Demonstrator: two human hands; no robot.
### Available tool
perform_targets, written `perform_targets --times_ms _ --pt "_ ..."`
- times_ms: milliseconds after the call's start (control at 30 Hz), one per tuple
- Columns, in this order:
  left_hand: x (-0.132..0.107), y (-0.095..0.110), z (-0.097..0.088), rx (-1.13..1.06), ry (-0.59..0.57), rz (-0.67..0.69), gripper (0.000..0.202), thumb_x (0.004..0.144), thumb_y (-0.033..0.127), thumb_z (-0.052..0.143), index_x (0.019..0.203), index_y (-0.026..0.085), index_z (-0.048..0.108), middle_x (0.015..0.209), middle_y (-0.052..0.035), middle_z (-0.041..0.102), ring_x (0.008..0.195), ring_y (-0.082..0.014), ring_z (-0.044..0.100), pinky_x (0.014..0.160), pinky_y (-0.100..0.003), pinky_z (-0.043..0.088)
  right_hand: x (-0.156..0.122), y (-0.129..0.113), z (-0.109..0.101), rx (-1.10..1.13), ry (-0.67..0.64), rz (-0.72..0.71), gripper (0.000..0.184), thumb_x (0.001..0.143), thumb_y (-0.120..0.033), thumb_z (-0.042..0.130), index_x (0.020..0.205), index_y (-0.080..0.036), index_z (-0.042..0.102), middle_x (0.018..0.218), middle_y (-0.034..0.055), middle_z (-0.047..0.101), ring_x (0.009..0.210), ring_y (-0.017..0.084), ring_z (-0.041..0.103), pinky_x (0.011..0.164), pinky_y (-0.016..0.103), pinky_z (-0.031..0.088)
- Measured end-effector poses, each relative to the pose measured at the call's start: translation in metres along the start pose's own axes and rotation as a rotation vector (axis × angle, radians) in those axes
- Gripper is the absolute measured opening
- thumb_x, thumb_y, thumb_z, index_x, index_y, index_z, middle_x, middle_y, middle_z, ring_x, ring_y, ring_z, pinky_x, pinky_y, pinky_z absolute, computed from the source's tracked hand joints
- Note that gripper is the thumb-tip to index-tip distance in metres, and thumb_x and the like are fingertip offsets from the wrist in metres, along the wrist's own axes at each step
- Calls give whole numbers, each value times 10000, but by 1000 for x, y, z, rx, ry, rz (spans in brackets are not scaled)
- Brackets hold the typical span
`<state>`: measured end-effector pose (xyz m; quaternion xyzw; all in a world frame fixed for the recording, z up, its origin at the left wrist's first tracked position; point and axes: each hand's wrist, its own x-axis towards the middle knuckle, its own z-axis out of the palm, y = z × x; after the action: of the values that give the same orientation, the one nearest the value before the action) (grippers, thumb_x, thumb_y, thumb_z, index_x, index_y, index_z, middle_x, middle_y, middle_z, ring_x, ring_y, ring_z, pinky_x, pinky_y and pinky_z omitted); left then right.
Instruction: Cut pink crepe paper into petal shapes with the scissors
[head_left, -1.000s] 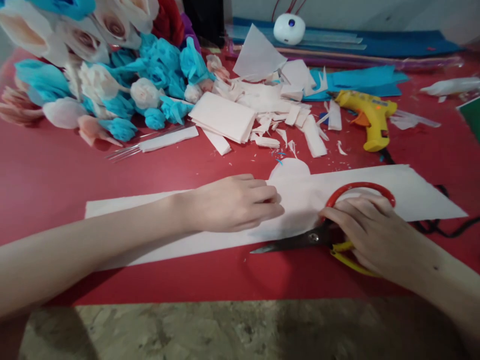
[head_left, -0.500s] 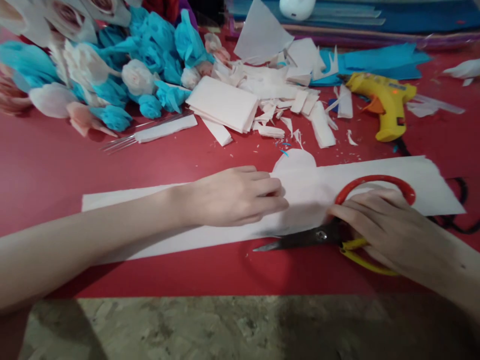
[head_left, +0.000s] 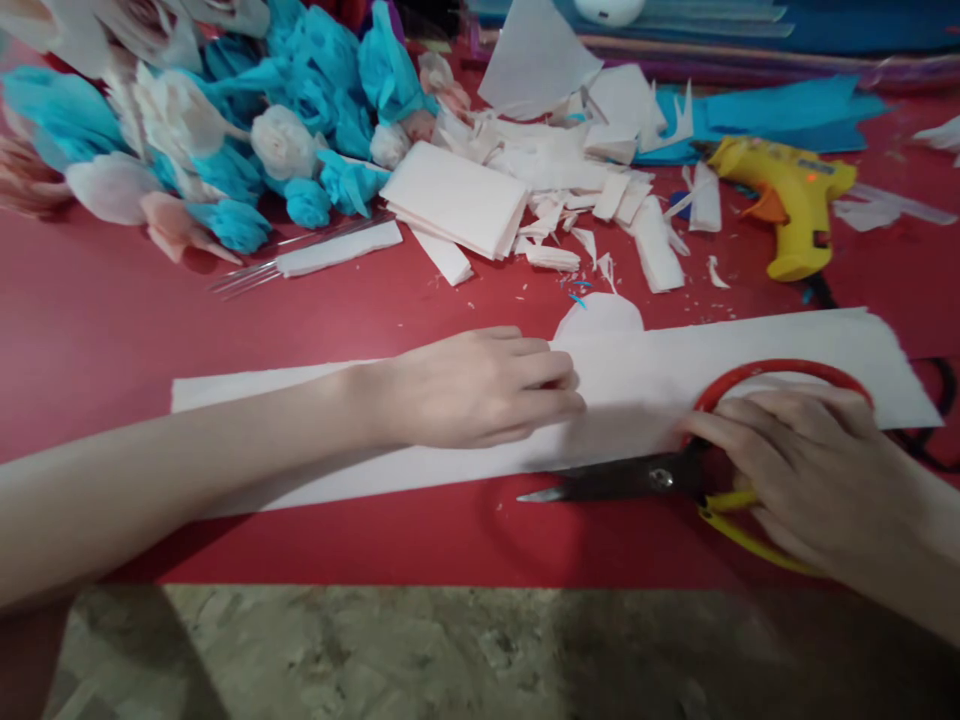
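Right hand [head_left: 836, 475] shifted rightward, fingers round scissors [head_left: 660, 478]; left hand [head_left: 480, 390] on paper [head_left: 675, 365], grip unclear; scraps [head_left: 551, 165], glue gun [head_left: 802, 215] beyond

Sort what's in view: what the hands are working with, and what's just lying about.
In use, it seems:
- scissors, in the right hand
- long white sheet, under the left hand
- rounded white piece, jutting past its far edge

Lying about:
- yellow glue gun
- folded white paper
- white scraps
- blue paper
- crafted flowers
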<state>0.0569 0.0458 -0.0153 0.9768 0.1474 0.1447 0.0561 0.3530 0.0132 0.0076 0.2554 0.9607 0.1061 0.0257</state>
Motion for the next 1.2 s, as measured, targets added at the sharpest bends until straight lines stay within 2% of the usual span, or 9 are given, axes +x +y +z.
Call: perform_targets --times_ms 133,333,433,533,733,900,1033,1200 --pt "0 0 2 6 13 8 258 920 200 379 1115 136 534 1034 -101 606 832 -175 562 679 -308 420 5 -4 0 -57 61 -58 355 760 -56 337 1081 -91 486 866 123 589 830 273 472 714 397 338" --pt "1 0 2 -2 5 -3 256 930 201 357 1106 145 534 1021 -95 611 810 -169 563 646 -306 419 19 -13 -6 -85 20 -50 355 780 -93 335 1100 -63 484 875 142 593 817 299 470 697 398 324" --pt "1 0 1 3 13 4 256 929 197 355 1098 141 539 1018 -95 614 807 -171 564 640 -304 417 26 -17 -9 -56 -7 -32 342 818 -143 325 1107 -71 492 895 146 596 826 300 470 719 404 318" --pt "2 0 1 10 25 9 251 924 189 360 1083 137 546 1013 -95 618 801 -171 568 632 -302 414 32 -18 -11 13 25 -44 344 853 -195 288 1079 -84 524 881 145 598 821 285 468 736 408 309" --pt "1 0 1 8 23 11 267 907 171 368 1102 130 546 1018 -95 621 811 -181 567 629 -311 420 34 -13 -11 12 58 -142 356 807 -45 294 997 -108 589 771 91 607 732 241 466 704 390 314" --pt "0 0 2 6 15 9 274 910 182 364 1115 134 539 1036 -98 619 828 -178 569 637 -312 428 30 -11 -14 14 56 -201 355 844 -40 298 941 -149 621 743 75 599 726 226 480 765 395 338" --pt "0 0 2 8 23 11 273 911 184 363 1116 131 535 1032 -99 620 831 -177 571 640 -311 430 28 -11 -16 -12 66 -162 342 815 -9 326 934 -152 613 726 62 605 690 208 479 732 382 326" --pt "0 0 2 -2 17 7 263 915 189 366 1112 141 532 1037 -98 614 844 -176 568 651 -307 430 24 -18 -11 -17 20 -54 359 812 -57 319 1072 -118 559 857 108 627 826 250 502 764 413 316"
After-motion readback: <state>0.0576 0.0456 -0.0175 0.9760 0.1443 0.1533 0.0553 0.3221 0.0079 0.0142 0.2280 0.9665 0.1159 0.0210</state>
